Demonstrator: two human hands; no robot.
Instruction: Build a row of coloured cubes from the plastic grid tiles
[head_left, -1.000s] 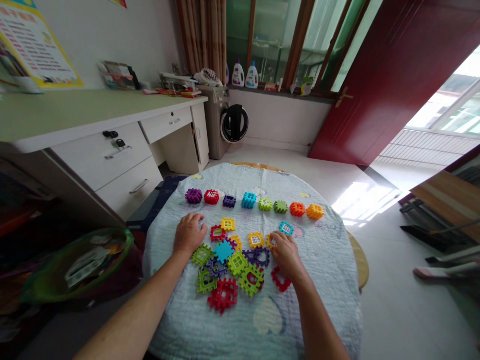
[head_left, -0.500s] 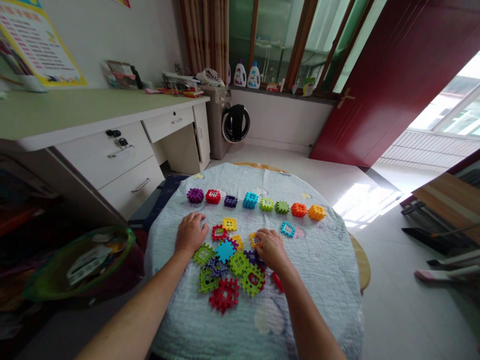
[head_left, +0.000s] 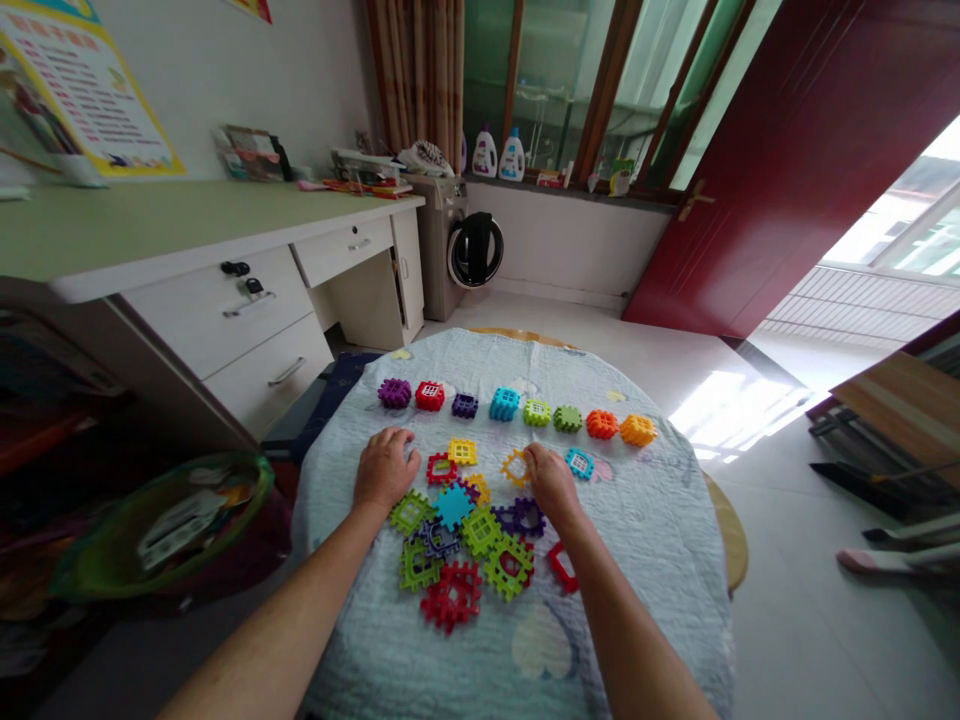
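My right hand (head_left: 551, 478) pinches a yellow-orange plastic building tile (head_left: 515, 467) with notched edges, just above the cloth. My left hand (head_left: 385, 468) lies on the cloth with nothing in it, thumb apart from the fingers. Close to it are a red frame tile (head_left: 442, 468), a yellow window tile (head_left: 463, 451) and a green tile (head_left: 410, 511). Below and between the hands spreads a loose pile with a blue tile (head_left: 454, 506), a purple tile (head_left: 529, 517) and a dark red tile (head_left: 452, 596). A red frame (head_left: 562, 568) is partly hidden by my right forearm.
Stacks sorted by colour run across the far side, from a purple stack (head_left: 394, 393) to an orange-yellow stack (head_left: 638, 431). A light blue tile (head_left: 580, 463) lies right of my right hand. The cloth-covered round table (head_left: 637, 600) has a green-rimmed basket (head_left: 262, 490) to its left.
My right hand has moved slightly right and up, and a different, open-centred yellow-orange tile now shows at its fingers. The purple tile and red frame are more exposed. My left hand stays put.
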